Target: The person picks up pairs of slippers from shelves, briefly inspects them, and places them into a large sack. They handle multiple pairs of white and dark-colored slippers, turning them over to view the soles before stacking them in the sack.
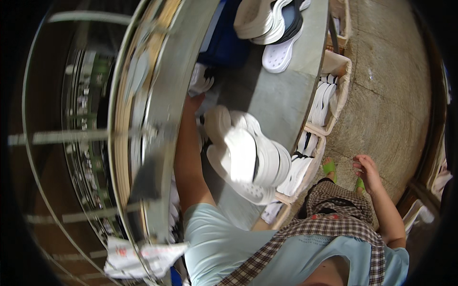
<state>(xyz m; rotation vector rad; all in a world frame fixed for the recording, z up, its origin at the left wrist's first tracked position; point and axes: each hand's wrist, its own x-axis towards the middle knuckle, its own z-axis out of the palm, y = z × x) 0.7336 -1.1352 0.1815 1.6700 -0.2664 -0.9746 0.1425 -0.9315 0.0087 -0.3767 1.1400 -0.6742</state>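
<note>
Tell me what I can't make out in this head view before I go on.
- Left hand: its fingers go under the metal rim, so what it touches is hidden.
- Pile of white slippers: stacked, so the count is unclear.
- Boxes beside the table: contents partly hidden by the table edge.
- Rotating frame at left: blurred and dark.
- Right hand: empty, fingers open, clear of everything.

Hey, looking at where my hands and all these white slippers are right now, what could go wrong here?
1. Your left hand reaches in close under the rim of the big round machine; it might get caught or knocked there.
2. The heap of white slippers on the grey table is loosely stacked near the edge; a nudge from your forearm may tip some toward the boxes or the floor.
3. Your right hand hangs free, so nothing steadies the heap.
</note>
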